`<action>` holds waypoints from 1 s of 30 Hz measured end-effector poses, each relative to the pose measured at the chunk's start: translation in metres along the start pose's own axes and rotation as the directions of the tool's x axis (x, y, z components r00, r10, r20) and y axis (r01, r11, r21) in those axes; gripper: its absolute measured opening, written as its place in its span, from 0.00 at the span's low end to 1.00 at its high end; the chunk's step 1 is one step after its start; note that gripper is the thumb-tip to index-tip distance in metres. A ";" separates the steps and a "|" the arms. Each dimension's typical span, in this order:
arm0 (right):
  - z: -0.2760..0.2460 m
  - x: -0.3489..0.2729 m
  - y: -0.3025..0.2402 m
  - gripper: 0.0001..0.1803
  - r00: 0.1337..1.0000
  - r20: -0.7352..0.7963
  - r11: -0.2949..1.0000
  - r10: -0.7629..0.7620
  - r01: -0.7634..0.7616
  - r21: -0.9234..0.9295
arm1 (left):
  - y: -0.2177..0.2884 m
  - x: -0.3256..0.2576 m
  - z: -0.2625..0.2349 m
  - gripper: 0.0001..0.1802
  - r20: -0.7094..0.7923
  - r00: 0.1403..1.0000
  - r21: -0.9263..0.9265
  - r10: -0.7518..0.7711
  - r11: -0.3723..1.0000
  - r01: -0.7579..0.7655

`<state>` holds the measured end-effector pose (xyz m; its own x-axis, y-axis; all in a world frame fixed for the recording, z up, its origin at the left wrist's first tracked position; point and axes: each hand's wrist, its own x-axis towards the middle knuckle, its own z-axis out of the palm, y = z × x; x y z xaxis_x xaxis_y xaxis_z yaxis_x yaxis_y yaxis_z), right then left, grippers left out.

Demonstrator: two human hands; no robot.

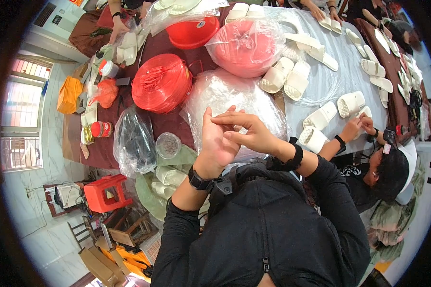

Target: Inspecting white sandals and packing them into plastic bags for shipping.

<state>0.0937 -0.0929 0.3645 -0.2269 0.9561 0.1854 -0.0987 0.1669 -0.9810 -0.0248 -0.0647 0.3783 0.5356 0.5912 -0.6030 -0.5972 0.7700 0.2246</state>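
My left hand (219, 142) is held palm up over the near edge of the table, wrist strapped with a black band. My right hand (254, 130) reaches across it, fingers stretched out and resting against the left hand's fingers, its thumb apart. Nothing shows in either palm; the left fingers are partly hidden behind the right ones. Just beyond both hands lies a heap of clear plastic bags (215, 91). A large red roll of plastic twine (160, 83) stands to the left, and a plastic-wrapped red roll (248, 45) sits farther back. Cream slippers (297, 81) rest to the right.
At right, a person's hands (353, 128) work beside more cream slippers (319, 116). Left of me are a dark item in clear plastic (134, 141), a round clear tub (168, 145) and a red-lidded jar (102, 129). A red stool (105, 193) stands on the floor.
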 end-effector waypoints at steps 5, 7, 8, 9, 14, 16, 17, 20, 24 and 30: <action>0.000 -0.001 0.006 0.23 0.998 0.038 0.993 -0.045 0.048 -0.104 | 0.003 -0.001 0.000 0.35 -0.009 1.000 0.078 -0.007 0.997 0.008; -0.001 -0.001 0.005 0.24 0.999 0.042 0.993 -0.033 0.038 -0.111 | 0.004 -0.001 0.003 0.36 -0.015 1.000 0.076 -0.014 0.997 0.015; 0.000 -0.001 0.006 0.25 0.998 0.035 0.990 -0.048 0.052 -0.130 | 0.004 0.000 0.002 0.36 -0.006 1.000 0.084 -0.012 0.996 0.013; 0.000 -0.001 0.008 0.25 0.998 0.029 0.986 -0.063 0.067 -0.150 | 0.003 0.001 0.001 0.36 0.004 1.000 0.091 -0.011 0.996 0.011; 0.005 0.000 0.006 0.26 0.998 0.003 0.986 -0.064 0.064 -0.153 | 0.003 -0.002 0.008 0.36 -0.071 0.997 0.107 0.034 0.994 -0.026; 0.008 0.000 0.004 0.26 0.994 -0.028 0.983 -0.108 0.103 -0.153 | 0.002 0.000 0.007 0.37 -0.067 0.998 0.103 0.021 0.995 -0.014; 0.007 -0.001 0.004 0.26 0.993 -0.037 0.981 -0.109 0.102 -0.163 | 0.002 0.004 0.004 0.37 -0.054 0.999 0.115 0.005 0.993 0.001; 0.010 -0.003 0.011 0.28 0.990 -0.087 0.970 -0.109 0.086 -0.228 | 0.001 0.012 -0.008 0.38 -0.058 0.998 0.127 0.025 0.992 -0.018; 0.006 -0.005 0.009 0.31 0.997 0.025 0.985 -0.075 0.078 -0.152 | 0.000 0.011 -0.011 0.38 -0.105 0.994 0.108 0.025 0.994 -0.014; 0.000 -0.004 -0.004 0.29 1.000 0.019 0.988 0.000 0.003 -0.157 | -0.001 0.011 0.003 0.37 -0.103 0.992 0.145 0.079 0.987 -0.064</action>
<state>0.0954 -0.0975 0.3672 -0.2451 0.9513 0.1870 0.0536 0.2058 -0.9771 -0.0173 -0.0583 0.3739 0.4223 0.6228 -0.6586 -0.5376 0.7571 0.3713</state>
